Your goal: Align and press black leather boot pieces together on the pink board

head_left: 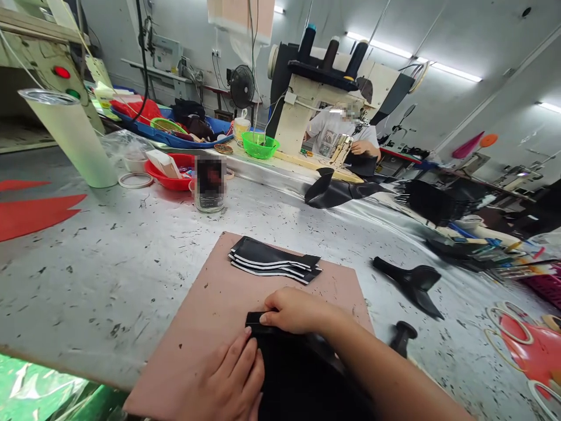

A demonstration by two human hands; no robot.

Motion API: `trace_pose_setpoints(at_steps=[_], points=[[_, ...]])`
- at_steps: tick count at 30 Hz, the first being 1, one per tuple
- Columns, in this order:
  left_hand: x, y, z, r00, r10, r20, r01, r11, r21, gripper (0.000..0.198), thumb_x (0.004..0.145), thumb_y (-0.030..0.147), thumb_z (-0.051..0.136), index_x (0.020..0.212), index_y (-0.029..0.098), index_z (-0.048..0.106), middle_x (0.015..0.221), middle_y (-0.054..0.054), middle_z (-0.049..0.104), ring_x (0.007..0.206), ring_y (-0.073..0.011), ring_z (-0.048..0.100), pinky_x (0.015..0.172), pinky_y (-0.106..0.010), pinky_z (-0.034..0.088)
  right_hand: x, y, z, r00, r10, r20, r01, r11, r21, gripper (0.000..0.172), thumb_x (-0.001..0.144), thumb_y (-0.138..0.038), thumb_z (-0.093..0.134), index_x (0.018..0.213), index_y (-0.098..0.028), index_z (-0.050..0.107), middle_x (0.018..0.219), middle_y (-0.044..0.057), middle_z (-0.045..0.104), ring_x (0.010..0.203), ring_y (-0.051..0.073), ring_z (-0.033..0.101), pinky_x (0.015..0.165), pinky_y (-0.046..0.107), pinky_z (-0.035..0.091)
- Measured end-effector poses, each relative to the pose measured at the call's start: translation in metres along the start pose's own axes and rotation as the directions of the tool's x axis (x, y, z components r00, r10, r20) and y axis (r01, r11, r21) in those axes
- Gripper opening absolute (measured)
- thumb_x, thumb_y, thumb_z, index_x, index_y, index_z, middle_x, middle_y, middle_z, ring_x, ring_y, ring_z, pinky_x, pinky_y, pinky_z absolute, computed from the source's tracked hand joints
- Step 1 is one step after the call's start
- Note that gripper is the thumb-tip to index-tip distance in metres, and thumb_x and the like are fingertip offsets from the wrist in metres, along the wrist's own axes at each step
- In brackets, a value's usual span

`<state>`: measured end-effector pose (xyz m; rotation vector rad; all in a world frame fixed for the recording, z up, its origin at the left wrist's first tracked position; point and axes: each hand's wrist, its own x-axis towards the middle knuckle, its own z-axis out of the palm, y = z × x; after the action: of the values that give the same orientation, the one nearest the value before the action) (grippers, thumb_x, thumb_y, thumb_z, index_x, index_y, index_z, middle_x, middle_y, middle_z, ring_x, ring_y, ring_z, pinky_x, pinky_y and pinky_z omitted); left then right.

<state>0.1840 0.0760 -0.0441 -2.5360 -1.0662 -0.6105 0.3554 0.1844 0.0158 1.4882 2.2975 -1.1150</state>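
Observation:
A black cut piece (302, 374) lies on a pink work board (210, 310) at the near edge of the table. My left hand (232, 380) rests flat on its left side, fingers stretched out together. My right hand (293, 310) is curled over the piece's far edge, fingers folded and pressing it down. A small stack of black pieces with white edges (274, 260) sits farther back on the board, apart from both hands.
A black shaped piece (412, 283) and a black knob-like tool (402, 336) lie right of the board. A glass jar (210, 182), red bowl (170, 172), white tumbler (70, 134) and green basket (259, 145) stand behind. Another person (342, 131) sits at a sewing machine.

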Motion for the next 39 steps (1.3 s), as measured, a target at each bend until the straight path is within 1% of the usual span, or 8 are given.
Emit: trace_pose_setpoints(at_steps=[7, 14, 20, 25, 27, 29, 32, 39], points=[[0.004, 0.005, -0.002, 0.995, -0.092, 0.027, 0.094, 0.994, -0.052, 0.027, 0.085, 0.03, 0.041, 0.102, 0.021, 0.059, 0.118, -0.01, 0.064, 0.111, -0.0202, 0.054, 0.094, -0.03, 0.03, -0.003, 0.021, -0.005, 0.998, -0.048, -0.049, 0.052, 0.996, 0.074, 0.019, 0.068, -0.026, 0.071, 0.079, -0.021, 0.056, 0.072, -0.006, 0.056, 0.064, 0.011, 0.051, 0.053, 0.02, 0.035], [0.015, 0.003, 0.003, 0.993, 0.002, 0.122, -0.008, 0.999, 0.044, 0.046, 0.086, 0.046, 0.046, 0.117, 0.014, 0.059, 0.108, -0.013, 0.069, 0.093, -0.0244, 0.062, 0.082, -0.035, 0.035, -0.001, 0.015, 0.005, 0.991, -0.013, -0.134, 0.019, 0.999, 0.04, 0.02, 0.065, -0.026, 0.072, 0.068, -0.021, 0.053, 0.07, -0.003, 0.056, 0.068, 0.014, 0.05, 0.057, 0.024, 0.033], [0.025, 0.003, 0.006, 0.951, -0.093, 0.296, 0.109, 0.993, -0.039, 0.064, 0.075, 0.07, 0.05, 0.12, 0.024, 0.059, 0.117, -0.008, 0.066, 0.091, -0.024, 0.06, 0.08, -0.037, 0.038, -0.035, 0.049, -0.015, 0.971, 0.14, -0.192, -0.1, 0.974, 0.202, 0.041, 0.059, -0.054, 0.071, 0.056, -0.021, 0.048, 0.058, 0.002, 0.05, 0.068, 0.022, 0.053, 0.058, 0.031, 0.036], [0.034, -0.001, 0.003, 0.934, -0.05, 0.353, 0.084, 0.993, -0.082, 0.06, 0.073, 0.066, 0.056, 0.117, 0.026, 0.061, 0.122, -0.003, 0.063, 0.087, -0.0241, 0.059, 0.076, -0.036, 0.039, -0.079, 0.09, 0.006, 0.991, 0.096, -0.097, -0.018, 0.794, 0.607, 0.089, 0.065, -0.087, 0.013, 0.108, -0.02, 0.054, 0.076, 0.005, 0.06, 0.062, 0.018, 0.059, 0.055, 0.03, 0.044], [0.032, -0.001, 0.005, 0.941, -0.048, 0.334, 0.081, 0.993, -0.088, 0.059, 0.073, 0.066, 0.056, 0.117, 0.027, 0.061, 0.121, -0.002, 0.064, 0.09, -0.0249, 0.059, 0.078, -0.038, 0.038, -0.086, 0.092, 0.027, 0.993, 0.095, -0.077, 0.002, 0.618, 0.786, 0.091, 0.065, -0.087, 0.022, 0.123, -0.021, 0.045, 0.078, 0.005, 0.061, 0.057, 0.017, 0.058, 0.052, 0.029, 0.044], [0.03, 0.001, 0.009, 0.946, -0.074, 0.315, 0.103, 0.992, -0.077, 0.059, 0.073, 0.066, 0.057, 0.117, 0.028, 0.061, 0.122, -0.002, 0.064, 0.092, -0.0252, 0.059, 0.08, -0.039, 0.038, -0.087, 0.089, 0.044, 0.99, 0.1, -0.095, 0.038, 0.459, 0.888, 0.086, 0.062, -0.075, 0.055, 0.131, -0.026, 0.036, 0.08, 0.002, 0.062, 0.058, 0.017, 0.059, 0.055, 0.029, 0.046], [0.026, 0.004, 0.013, 0.953, -0.106, 0.285, 0.128, 0.99, -0.06, 0.059, 0.072, 0.065, 0.06, 0.118, 0.029, 0.06, 0.122, 0.0, 0.064, 0.092, -0.0256, 0.059, 0.082, -0.041, 0.038, -0.082, 0.085, 0.048, 0.967, 0.157, -0.202, 0.122, 0.413, 0.902, 0.092, 0.06, -0.045, 0.075, 0.136, -0.031, 0.025, 0.085, -0.001, 0.063, 0.072, 0.018, 0.061, 0.068, 0.032, 0.047], [0.036, 0.003, 0.013, 0.954, -0.063, 0.293, 0.101, 0.988, -0.116, 0.06, 0.072, 0.066, 0.058, 0.12, 0.03, 0.059, 0.118, -0.002, 0.066, 0.097, -0.0273, 0.06, 0.085, -0.041, 0.041, -0.07, 0.09, 0.028, 0.952, 0.165, -0.259, 0.094, 0.646, 0.757, 0.059, 0.064, -0.017, 0.062, 0.12, -0.023, 0.046, 0.073, -0.004, 0.059, 0.072, 0.018, 0.058, 0.068, 0.031, 0.044]])
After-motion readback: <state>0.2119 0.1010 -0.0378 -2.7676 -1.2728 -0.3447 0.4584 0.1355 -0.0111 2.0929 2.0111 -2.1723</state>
